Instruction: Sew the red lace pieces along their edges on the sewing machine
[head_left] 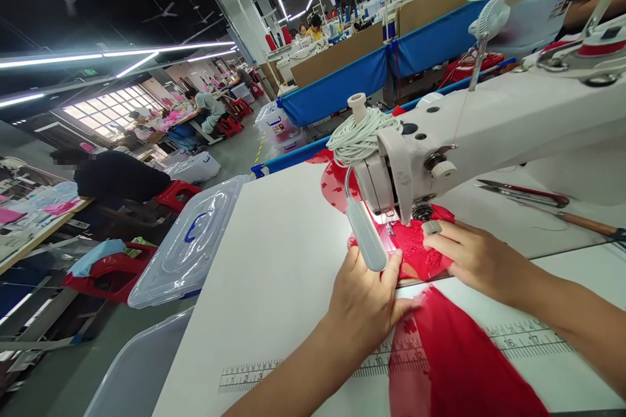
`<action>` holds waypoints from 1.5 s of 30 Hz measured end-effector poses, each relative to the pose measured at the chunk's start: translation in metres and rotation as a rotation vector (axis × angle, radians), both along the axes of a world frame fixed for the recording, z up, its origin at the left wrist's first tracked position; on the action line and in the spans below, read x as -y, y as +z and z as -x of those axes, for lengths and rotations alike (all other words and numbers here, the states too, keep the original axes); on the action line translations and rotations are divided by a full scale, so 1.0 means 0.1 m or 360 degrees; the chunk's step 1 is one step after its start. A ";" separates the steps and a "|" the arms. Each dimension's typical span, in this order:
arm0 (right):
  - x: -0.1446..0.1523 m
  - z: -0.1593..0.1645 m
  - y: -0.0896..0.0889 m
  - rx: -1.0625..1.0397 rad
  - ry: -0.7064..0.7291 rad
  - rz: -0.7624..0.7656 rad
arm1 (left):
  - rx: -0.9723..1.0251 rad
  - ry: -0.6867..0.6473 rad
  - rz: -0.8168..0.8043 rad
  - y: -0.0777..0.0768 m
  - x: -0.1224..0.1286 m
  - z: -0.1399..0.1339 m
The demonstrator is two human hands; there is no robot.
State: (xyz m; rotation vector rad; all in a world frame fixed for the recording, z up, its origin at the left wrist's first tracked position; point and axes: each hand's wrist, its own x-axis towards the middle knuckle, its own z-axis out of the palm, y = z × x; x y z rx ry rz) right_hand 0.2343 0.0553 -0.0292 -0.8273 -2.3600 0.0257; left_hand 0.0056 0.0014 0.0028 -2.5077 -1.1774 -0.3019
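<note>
Red lace fabric [413, 244] lies under the presser foot [390, 228] of a white sewing machine [533, 111]. My left hand [362, 296] rests on the fabric just left of the needle area, thumb and index finger spread apart; some of its fingers are hidden behind a small grey lamp [366, 234]. At the right edge of the lace, my right hand [474, 257] has its bent fingers on the cloth and its thumb below. A grey ring-like piece [431, 227] shows by its fingers. A longer red panel with a sheer edge [460, 352] hangs towards me.
Red-handled scissors [533, 194] and a wooden-handled tool [587, 223] lie right, beneath the machine arm. A printed ruler [254, 374] runs along the front. Sheer red fabric [337, 182] lies behind the needle. A lidded plastic bin [190, 244] stands left. Other people sit farther off.
</note>
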 end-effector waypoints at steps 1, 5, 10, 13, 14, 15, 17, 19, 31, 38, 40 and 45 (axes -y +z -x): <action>0.00 0.00 0.01 0.0010 0.0013 0.0005 | 0.0061 -0.0031 -0.0013 -0.02 -0.02 -0.01; 0.01 0.01 0.09 0.0048 -0.0012 -0.0008 | 0.0311 -0.0131 0.0045 -0.11 -0.10 -0.05; 0.08 0.06 0.13 0.0099 -0.0054 -0.0216 | 0.0578 -0.0198 0.0308 -0.13 -0.20 -0.04; 0.10 0.09 0.10 -0.0017 -0.0042 -0.0139 | 0.0758 -0.0207 0.0462 -0.10 -0.28 -0.03; 0.10 0.10 0.09 -0.0067 -0.0064 -0.0077 | 0.0805 -0.0196 0.0500 -0.08 -0.30 -0.03; 0.10 0.10 0.08 -0.0111 -0.0089 -0.0020 | 0.0843 -0.0182 0.0531 -0.07 -0.32 -0.03; 0.09 0.12 0.07 -0.0157 -0.0101 0.0042 | 0.0902 -0.0152 0.0574 -0.06 -0.33 -0.04; 0.09 0.13 0.08 -0.0177 -0.0085 0.0052 | 0.0943 -0.0127 0.0595 -0.07 -0.32 -0.07; 0.10 0.02 0.02 0.0008 -0.0110 -0.0190 | 0.0716 -0.0099 0.0282 -0.20 -0.20 -0.08; 0.11 0.02 0.05 0.0090 -0.0037 -0.0140 | 0.0537 -0.0181 0.0150 -0.15 -0.08 -0.11; 0.10 0.01 0.06 0.0119 -0.0013 -0.0163 | 0.0484 -0.0199 0.0219 -0.06 -0.02 -0.11; 0.09 -0.01 0.07 0.0185 -0.0014 -0.0236 | 0.0346 -0.0188 0.0343 0.05 0.08 -0.07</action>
